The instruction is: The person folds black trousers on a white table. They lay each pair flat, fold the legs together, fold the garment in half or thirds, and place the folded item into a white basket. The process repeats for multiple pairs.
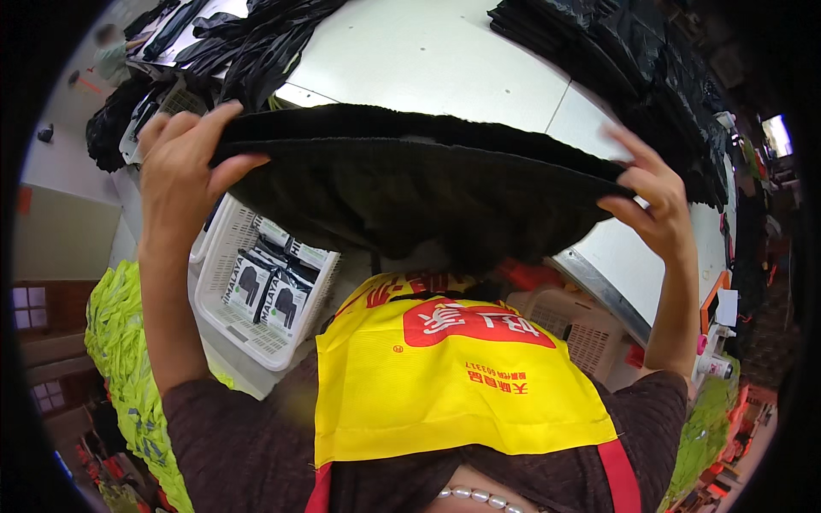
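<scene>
A black cloth garment [410, 184] hangs stretched sideways between my hands, above the near edge of the white table. Its upper edge is parted into two layers, with a dark gap between them; what kind of garment it is cannot be made out. My left hand [178, 184] pinches the left end, thumb in front and fingers behind. At the other end my right hand [654, 197] grips the cloth between thumb and fingers, its raised index finger slightly blurred. The lower part of the garment sags toward my yellow apron [462, 402].
A white plastic basket [205, 299] with several flat printed packets stands below left. Black garments are heaped on the white table [419, 51] at the far left and stacked [616, 77] at the far right. A beige basket [590, 338] sits lower right; neon-yellow cloth [132, 368] is piled left.
</scene>
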Available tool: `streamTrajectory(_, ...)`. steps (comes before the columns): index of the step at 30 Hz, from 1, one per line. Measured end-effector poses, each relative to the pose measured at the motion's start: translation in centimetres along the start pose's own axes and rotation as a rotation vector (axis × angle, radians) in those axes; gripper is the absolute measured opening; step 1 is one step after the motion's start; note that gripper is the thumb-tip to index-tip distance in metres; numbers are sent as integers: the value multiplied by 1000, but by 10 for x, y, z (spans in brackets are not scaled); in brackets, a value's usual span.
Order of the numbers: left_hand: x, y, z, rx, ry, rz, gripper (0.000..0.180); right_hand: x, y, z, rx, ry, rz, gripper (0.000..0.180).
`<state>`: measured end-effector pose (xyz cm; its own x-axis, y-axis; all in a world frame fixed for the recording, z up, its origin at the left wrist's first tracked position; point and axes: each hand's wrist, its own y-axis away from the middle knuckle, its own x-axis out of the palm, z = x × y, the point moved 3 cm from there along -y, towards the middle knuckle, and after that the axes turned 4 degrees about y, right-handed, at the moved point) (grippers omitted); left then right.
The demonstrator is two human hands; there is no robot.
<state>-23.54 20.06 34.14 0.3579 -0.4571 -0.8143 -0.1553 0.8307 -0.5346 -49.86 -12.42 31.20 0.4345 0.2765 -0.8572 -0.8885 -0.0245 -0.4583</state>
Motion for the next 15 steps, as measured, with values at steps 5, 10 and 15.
streamTrajectory(5, -11, 7, 8, -76, 11, 65, 34, -18, -17, 25, -43, 135, 48, 28)
streamTrajectory(10, 3, 16, 36, -164, 375, 59, 15, -19, -24, 1, 366, -320, 86, 27)
streamTrajectory(15, 34, 33, 48, -409, 995, -70, 7, -22, -58, 30, -85, -343, -30, 29)
